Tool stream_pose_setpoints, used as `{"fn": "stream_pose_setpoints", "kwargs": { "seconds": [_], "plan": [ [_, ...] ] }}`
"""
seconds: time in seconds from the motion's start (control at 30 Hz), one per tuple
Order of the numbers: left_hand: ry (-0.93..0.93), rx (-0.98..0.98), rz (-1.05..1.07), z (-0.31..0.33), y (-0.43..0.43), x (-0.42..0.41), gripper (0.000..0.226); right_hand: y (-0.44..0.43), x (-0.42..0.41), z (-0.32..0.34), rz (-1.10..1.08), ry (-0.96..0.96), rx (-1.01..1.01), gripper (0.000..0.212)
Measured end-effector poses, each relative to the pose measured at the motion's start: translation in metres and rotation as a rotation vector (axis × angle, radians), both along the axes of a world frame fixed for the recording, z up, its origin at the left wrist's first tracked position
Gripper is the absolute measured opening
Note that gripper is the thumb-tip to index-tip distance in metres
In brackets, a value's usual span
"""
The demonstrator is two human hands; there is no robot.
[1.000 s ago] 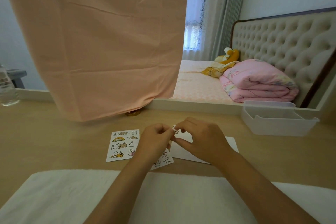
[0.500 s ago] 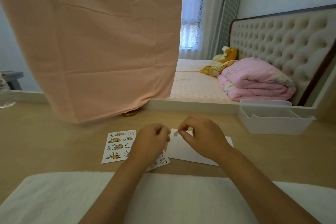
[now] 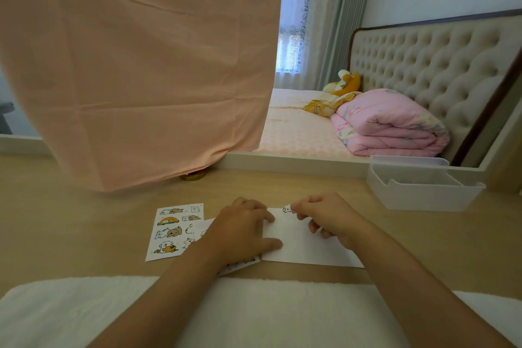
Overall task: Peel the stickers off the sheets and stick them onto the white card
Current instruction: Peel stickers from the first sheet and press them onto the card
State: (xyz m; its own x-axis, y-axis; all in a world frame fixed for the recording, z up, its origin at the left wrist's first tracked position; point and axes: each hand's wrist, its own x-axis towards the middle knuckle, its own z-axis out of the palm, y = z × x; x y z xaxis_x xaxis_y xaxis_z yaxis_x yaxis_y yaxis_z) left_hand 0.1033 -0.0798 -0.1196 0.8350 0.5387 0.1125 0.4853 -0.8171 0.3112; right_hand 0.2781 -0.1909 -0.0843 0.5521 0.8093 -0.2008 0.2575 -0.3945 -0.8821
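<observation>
A white card (image 3: 299, 246) lies on the wooden table in front of me. My right hand (image 3: 327, 217) pinches a small white animal sticker (image 3: 287, 208) at the card's far edge. My left hand (image 3: 243, 230) rests on the card's left end, fingers and thumb laid flat on it. To the left lies a sticker sheet (image 3: 175, 230) with cartoon dogs. A second sheet (image 3: 240, 261) lies mostly hidden under my left hand and wrist.
A peach cloth (image 3: 135, 65) hangs over the back left of the table, with a gold lid (image 3: 193, 176) under its hem. A clear plastic bin (image 3: 421, 186) stands at the right. A white towel (image 3: 254, 313) covers the near edge. A bed lies beyond.
My hands have parted and come down: the right carried the peeled sticker to the card's far edge, and the left let go and settled flat on the card's left end.
</observation>
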Motion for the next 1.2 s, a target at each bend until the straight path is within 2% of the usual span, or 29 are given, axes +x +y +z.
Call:
{"fn": "stream_pose_setpoints", "kwargs": {
  "seconds": [0.1,0.23,0.37,0.7,0.9,1.0,1.2],
  "plan": [
    [-0.112,-0.029,0.033,-0.004,0.002,-0.001,0.056,0.013,0.002,-0.002,-0.002,-0.062,-0.060,0.026],
    [-0.097,0.023,0.015,-0.010,0.007,-0.002,0.061,0.031,-0.002,-0.004,0.004,-0.115,-0.118,0.035],
    [-0.122,0.036,0.014,-0.014,0.007,0.001,0.062,0.043,-0.007,-0.006,0.003,-0.156,-0.159,0.024],
    [-0.153,0.022,0.026,-0.017,0.009,-0.001,0.063,0.054,-0.010,-0.018,-0.020,-0.316,-0.219,0.037],
    [-0.181,-0.004,0.020,-0.018,0.007,-0.001,0.065,0.058,-0.013,-0.018,-0.038,-0.421,-0.295,0.034],
    [-0.183,0.029,-0.031,-0.016,0.006,-0.002,0.057,0.059,-0.014,-0.015,-0.021,-0.459,-0.338,0.035],
    [-0.111,0.062,-0.067,-0.014,0.005,-0.001,0.052,0.053,-0.015,-0.009,-0.032,-0.683,-0.385,0.037]
  ]
}}
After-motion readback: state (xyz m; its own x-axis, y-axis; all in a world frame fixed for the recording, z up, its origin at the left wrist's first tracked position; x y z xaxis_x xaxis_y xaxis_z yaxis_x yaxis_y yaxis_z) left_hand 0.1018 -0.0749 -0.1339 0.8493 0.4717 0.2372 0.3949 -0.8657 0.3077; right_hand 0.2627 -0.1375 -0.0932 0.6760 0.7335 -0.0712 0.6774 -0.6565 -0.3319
